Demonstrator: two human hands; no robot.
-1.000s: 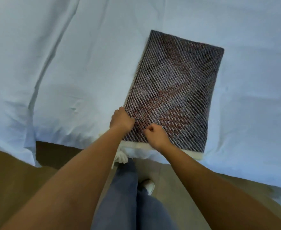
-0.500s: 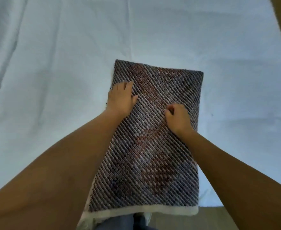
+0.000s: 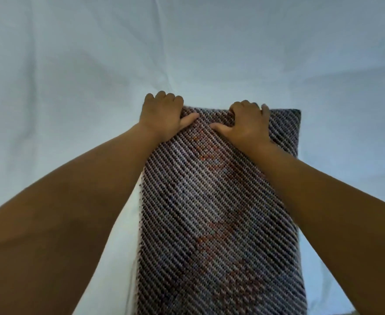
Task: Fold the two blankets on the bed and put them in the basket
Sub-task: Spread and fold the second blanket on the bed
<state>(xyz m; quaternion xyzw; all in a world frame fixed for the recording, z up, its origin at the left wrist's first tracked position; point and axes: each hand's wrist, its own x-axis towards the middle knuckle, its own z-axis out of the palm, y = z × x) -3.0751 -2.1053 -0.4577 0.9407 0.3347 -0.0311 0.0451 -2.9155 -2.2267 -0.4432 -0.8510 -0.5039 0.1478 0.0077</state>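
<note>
A folded woven blanket (image 3: pixel 209 212) with a dark diagonal weave and reddish patches lies lengthwise on the pale blue bed sheet (image 3: pixel 62 98). My left hand (image 3: pixel 164 117) grips its far left corner, fingers curled over the far edge and thumb on top. My right hand (image 3: pixel 248 122) grips the far edge a little right of the middle in the same way. The blanket's far right corner stays uncovered. Only this one blanket is in view, and the basket is out of sight.
The wrinkled bed sheet fills the view around and beyond the blanket. My forearms cover the near left and near right of the bed. A sliver of floor (image 3: pixel 346 312) shows at the bottom right.
Both hands slid from the blanket's near edge along its top to the far edge and now curl over it. The camera moved forward over the bed, so the floor dropped almost out of view.
</note>
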